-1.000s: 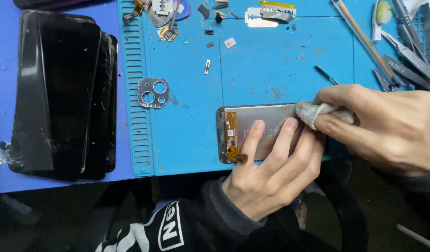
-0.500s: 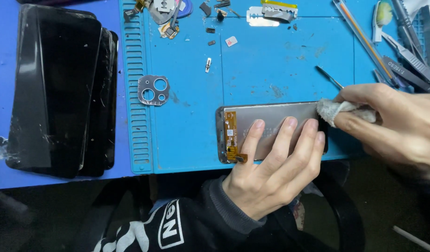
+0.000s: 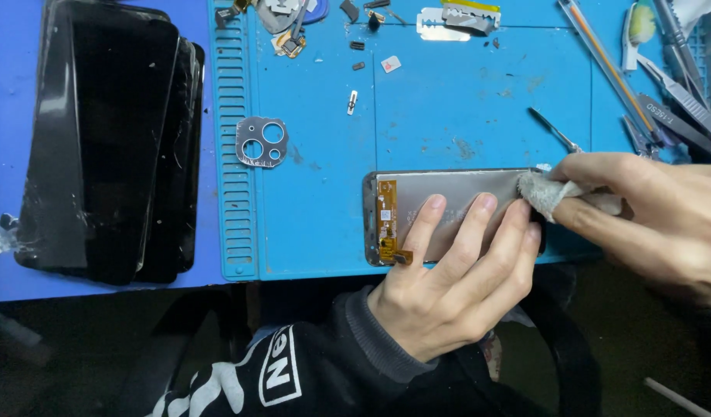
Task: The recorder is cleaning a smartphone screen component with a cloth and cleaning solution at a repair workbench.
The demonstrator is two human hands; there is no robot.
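Our left hand [image 3: 448, 286] spreads its fingers [image 3: 425, 228] flat on the phone panel [image 3: 456, 197] at the desk's near edge; our right hand [image 3: 656, 220] fingers pinch a cloth wad [image 3: 544, 191] against it.

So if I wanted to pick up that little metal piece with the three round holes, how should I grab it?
The camera-hole plate lies flat on the blue mat, so there is probably nothing to pinch from above. Likely best is to come from its right side, where the mat is bare, slide a fingernail under the edge, then pinch its outer rim. The ridged strip sits close on its left.
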